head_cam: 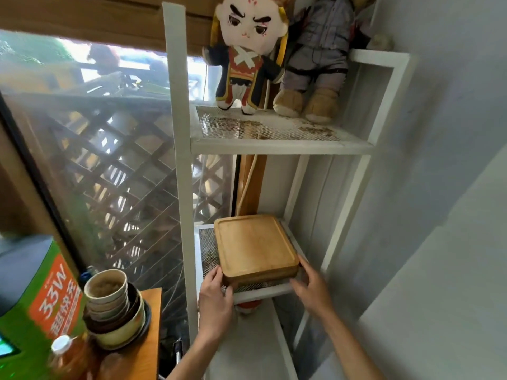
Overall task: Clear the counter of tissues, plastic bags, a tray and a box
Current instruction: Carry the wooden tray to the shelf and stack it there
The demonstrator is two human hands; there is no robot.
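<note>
Tray (255,246), square and wooden, sits on the lower mesh tier of a white shelf (179,149). The left hand (215,300) grips its near left corner; the right hand (312,287) touches the near right edge, fingers hard to make out. A green box (44,286) reads "33W"; its other characters blur. 2 plush dolls (248,50) stand above.

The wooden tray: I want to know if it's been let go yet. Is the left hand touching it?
Touching. The head view shows the left hand with its thumb and fingertips against the near left corner of the wooden tray, no gap.
</note>
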